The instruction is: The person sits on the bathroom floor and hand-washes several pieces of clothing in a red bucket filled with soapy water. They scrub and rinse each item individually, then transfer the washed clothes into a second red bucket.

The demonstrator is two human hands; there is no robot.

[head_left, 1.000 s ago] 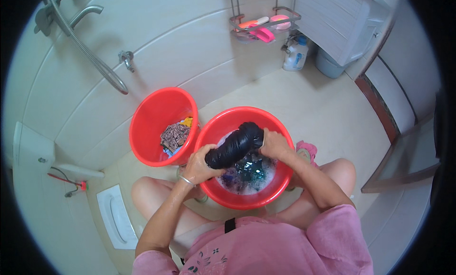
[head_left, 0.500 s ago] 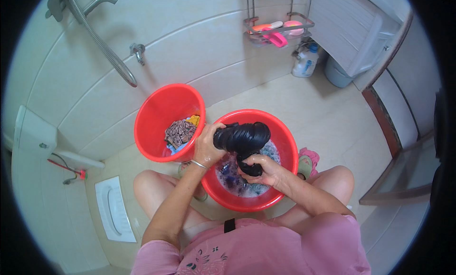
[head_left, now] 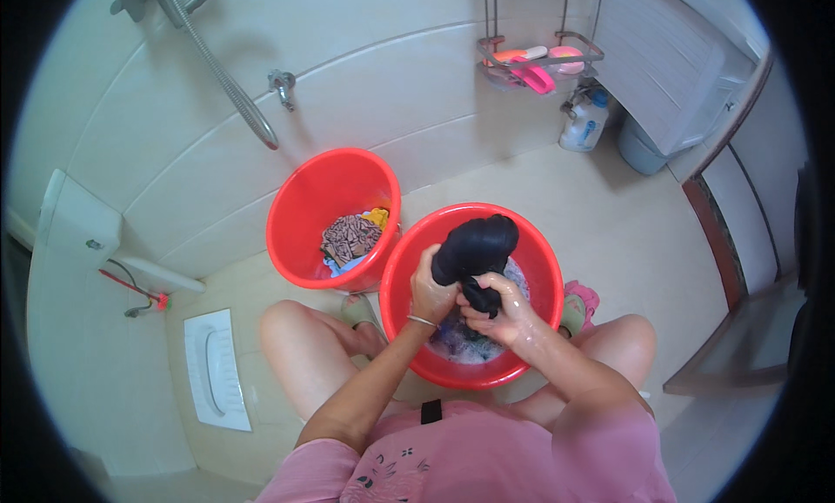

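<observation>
Head cam: left hand point(head_left: 432, 287) is curled around the bulk of a bunched black cloth point(head_left: 476, 247), and right hand point(head_left: 502, 310) has its lower end gripped, all above the nearer red tub point(head_left: 546, 258). So that piece is out of the suds point(head_left: 470, 353), squeeze looks unfinished imo. Dark fabric's left soaking; the clothes point(head_left: 351, 237) in the other bucket point(head_left: 300, 194)? Can't tell if they're washed.
</observation>
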